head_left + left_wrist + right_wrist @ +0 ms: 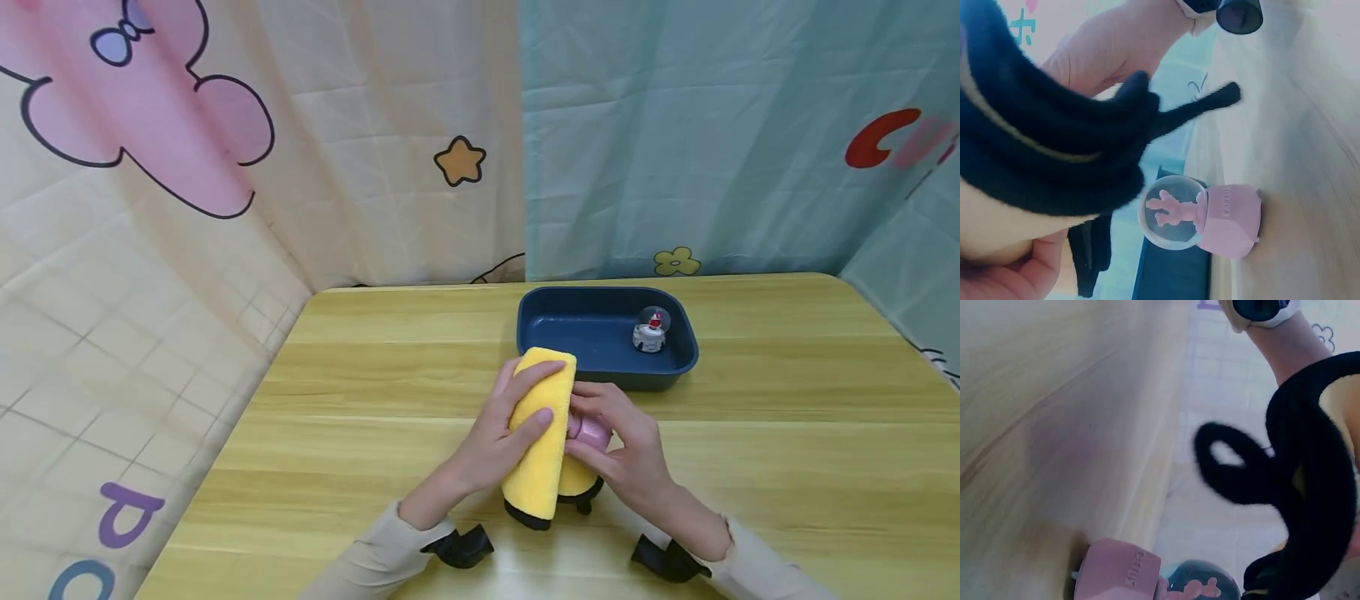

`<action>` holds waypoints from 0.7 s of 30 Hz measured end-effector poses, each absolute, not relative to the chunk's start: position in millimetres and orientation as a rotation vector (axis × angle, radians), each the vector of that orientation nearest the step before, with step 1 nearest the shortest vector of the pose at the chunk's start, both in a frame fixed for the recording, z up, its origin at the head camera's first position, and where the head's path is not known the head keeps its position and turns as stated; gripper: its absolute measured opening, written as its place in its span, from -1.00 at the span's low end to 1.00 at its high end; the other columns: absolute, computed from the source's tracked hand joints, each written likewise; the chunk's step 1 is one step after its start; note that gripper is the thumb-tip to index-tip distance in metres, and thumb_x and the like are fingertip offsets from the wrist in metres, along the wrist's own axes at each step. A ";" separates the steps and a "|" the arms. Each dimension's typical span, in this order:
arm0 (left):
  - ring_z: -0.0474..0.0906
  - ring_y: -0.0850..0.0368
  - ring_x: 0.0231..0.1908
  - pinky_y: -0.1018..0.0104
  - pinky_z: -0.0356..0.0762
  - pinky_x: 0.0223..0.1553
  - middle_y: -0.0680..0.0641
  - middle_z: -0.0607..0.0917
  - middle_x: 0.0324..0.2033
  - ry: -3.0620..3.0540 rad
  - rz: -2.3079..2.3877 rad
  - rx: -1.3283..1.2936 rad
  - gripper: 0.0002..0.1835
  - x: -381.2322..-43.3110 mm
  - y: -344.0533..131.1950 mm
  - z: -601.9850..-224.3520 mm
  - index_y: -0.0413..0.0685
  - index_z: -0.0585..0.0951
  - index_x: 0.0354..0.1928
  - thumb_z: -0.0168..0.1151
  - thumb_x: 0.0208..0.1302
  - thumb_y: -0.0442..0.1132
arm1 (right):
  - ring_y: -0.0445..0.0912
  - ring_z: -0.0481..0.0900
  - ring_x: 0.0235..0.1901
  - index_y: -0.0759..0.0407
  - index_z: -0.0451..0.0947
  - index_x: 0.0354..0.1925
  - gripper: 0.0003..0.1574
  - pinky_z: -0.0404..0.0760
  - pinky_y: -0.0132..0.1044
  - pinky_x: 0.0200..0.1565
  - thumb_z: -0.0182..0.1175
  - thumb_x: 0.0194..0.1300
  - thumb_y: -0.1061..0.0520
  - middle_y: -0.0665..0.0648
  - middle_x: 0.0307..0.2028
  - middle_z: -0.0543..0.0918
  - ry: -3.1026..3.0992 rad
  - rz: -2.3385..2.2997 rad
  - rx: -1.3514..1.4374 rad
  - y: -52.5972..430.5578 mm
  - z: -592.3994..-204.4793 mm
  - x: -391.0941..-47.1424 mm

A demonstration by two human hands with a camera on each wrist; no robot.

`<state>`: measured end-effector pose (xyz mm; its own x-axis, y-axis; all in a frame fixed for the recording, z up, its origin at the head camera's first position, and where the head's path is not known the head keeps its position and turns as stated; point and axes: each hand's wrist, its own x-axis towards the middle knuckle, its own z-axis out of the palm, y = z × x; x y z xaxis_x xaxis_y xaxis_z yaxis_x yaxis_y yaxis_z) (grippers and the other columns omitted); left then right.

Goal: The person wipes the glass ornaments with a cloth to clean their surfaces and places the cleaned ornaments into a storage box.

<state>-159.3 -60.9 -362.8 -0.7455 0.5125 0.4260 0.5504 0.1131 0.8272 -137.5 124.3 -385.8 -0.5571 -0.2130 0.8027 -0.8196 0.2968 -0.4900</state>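
Note:
A folded yellow towel (pixel 542 442) with black edging is held above the table between both hands. My left hand (pixel 498 425) grips it from the left, thumb and fingers spread over its upper face. My right hand (pixel 630 433) holds the towel at its right side; its fingertips are partly hidden by the cloth. Below the hands a pink snow globe (pixel 1230 220) stands upright on the table, its clear dome holding a pink figure. The head view shows part of the pink globe (pixel 591 432) between the right thumb and fingers, but the wrist views show it apart from them.
Behind the hands sits a dark blue tray (pixel 585 292). Inside it, on the right, stands a white snow globe (pixel 649 335) with a red figure. Printed curtains (pixel 375 167) hang behind and beside the wooden table (pixel 787 400).

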 end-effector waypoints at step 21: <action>0.39 0.09 -0.14 0.38 0.51 -0.27 -0.18 0.30 0.11 -2.234 -1.709 -1.008 -0.56 -165.6 -67.5 -359.8 0.12 0.33 0.29 -0.04 0.38 -0.12 | -0.35 0.47 0.03 0.41 0.32 0.13 -0.12 0.47 -0.60 0.07 0.39 -0.23 0.54 0.26 0.03 0.53 -2.094 1.456 0.871 136.5 -374.3 -133.6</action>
<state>-165.6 -67.5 -359.8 -0.7621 0.4138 0.4980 0.5890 0.1236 0.7986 -133.6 136.5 -374.3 -0.7034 -0.2440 0.6676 -0.7108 0.2466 -0.6588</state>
